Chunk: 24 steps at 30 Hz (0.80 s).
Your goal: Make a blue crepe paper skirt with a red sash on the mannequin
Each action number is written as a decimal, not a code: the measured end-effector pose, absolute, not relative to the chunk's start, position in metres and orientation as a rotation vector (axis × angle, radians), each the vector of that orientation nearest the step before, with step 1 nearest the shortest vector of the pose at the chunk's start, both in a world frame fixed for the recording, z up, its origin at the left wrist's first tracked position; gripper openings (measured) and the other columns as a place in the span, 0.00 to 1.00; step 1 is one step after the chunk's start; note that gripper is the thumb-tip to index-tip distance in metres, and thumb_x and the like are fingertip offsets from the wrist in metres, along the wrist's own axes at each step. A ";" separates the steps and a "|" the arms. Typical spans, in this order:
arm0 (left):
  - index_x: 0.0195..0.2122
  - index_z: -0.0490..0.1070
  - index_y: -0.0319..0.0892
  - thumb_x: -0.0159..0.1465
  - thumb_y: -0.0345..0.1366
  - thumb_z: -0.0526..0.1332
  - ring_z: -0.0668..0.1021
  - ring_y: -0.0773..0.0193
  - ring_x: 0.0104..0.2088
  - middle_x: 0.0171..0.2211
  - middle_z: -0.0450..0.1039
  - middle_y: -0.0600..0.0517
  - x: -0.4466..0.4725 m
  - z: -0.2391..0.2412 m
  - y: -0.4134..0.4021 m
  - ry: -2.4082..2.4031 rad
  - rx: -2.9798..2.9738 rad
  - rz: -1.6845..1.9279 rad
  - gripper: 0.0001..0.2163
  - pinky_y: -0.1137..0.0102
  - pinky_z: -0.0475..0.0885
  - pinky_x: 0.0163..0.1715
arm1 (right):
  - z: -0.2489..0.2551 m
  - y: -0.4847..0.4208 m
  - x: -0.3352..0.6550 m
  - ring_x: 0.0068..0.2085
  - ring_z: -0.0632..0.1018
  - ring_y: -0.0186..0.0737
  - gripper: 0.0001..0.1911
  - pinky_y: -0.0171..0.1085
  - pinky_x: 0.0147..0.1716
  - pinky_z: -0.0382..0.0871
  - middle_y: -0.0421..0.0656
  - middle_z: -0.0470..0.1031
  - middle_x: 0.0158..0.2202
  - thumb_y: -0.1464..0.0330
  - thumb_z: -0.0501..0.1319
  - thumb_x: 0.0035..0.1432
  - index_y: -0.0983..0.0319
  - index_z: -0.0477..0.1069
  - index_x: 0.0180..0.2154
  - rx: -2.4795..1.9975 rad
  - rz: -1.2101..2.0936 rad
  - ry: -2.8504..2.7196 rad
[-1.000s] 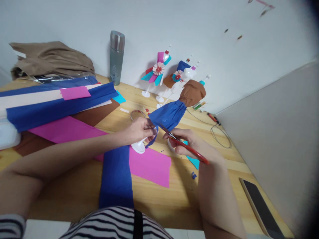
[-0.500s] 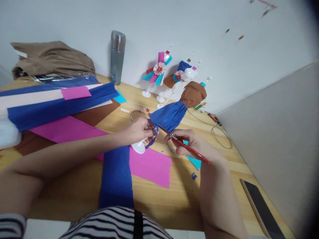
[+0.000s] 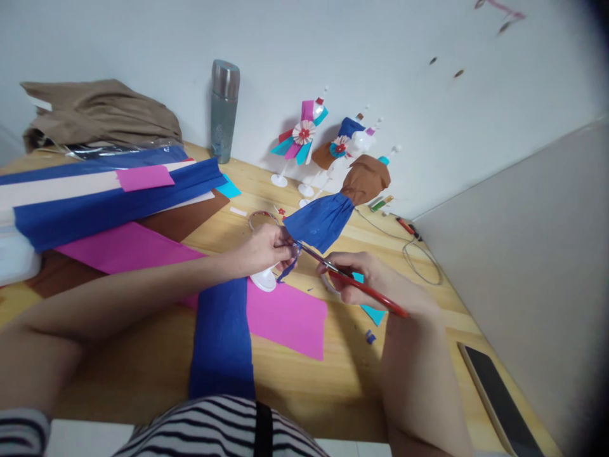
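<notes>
Red-handled scissors [image 3: 375,296], in my right hand [image 3: 359,273]: drawn slightly down and back over the last second, blades now closer to the fingers of my left hand [image 3: 266,247]. Brown-and-blue paper dress [image 3: 335,212]: shifted a little leftward. Cyan paper [image 3: 374,315]: more covered by my right hand.

white stand [image 3: 263,280]: partly behind left hand [image 3: 270,248] | white box [image 3: 19,259]: cut by left edge | phone [image 3: 499,397]: cut at bottom

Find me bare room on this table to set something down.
Bare wood shows left of the nearest blue strip, also between the phone and cable. Crowded: back left, with paper sheets and brown cloth, and around the left hand and right hand.
</notes>
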<state>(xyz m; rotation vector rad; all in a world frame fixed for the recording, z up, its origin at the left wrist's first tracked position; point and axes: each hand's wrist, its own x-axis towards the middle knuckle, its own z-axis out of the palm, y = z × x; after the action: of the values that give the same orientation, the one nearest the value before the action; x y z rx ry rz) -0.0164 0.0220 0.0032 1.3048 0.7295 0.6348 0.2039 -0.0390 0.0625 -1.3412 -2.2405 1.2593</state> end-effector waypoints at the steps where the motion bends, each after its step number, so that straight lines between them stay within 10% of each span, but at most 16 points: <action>1: 0.26 0.69 0.35 0.58 0.21 0.59 0.74 0.72 0.18 0.19 0.73 0.55 -0.016 0.003 0.022 0.736 1.306 0.636 0.05 0.77 0.70 0.22 | 0.063 -0.039 0.204 0.26 0.67 0.34 0.31 0.34 0.25 0.63 0.40 0.69 0.27 0.42 0.62 0.52 0.65 0.71 0.38 -1.318 1.269 -2.268; 24: 0.27 0.68 0.37 0.55 0.21 0.60 0.71 0.74 0.20 0.19 0.70 0.59 -0.015 -0.002 0.021 0.619 1.314 0.684 0.05 0.77 0.68 0.26 | 0.062 -0.040 0.192 0.29 0.72 0.38 0.23 0.38 0.29 0.68 0.46 0.75 0.31 0.48 0.59 0.58 0.64 0.70 0.36 -1.314 1.162 -2.275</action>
<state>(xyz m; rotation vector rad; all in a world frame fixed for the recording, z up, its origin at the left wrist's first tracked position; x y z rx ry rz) -0.0154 0.0209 -0.0023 1.3139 0.6189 0.6835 0.1917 -0.0401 0.0623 -1.3136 -2.2753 1.1620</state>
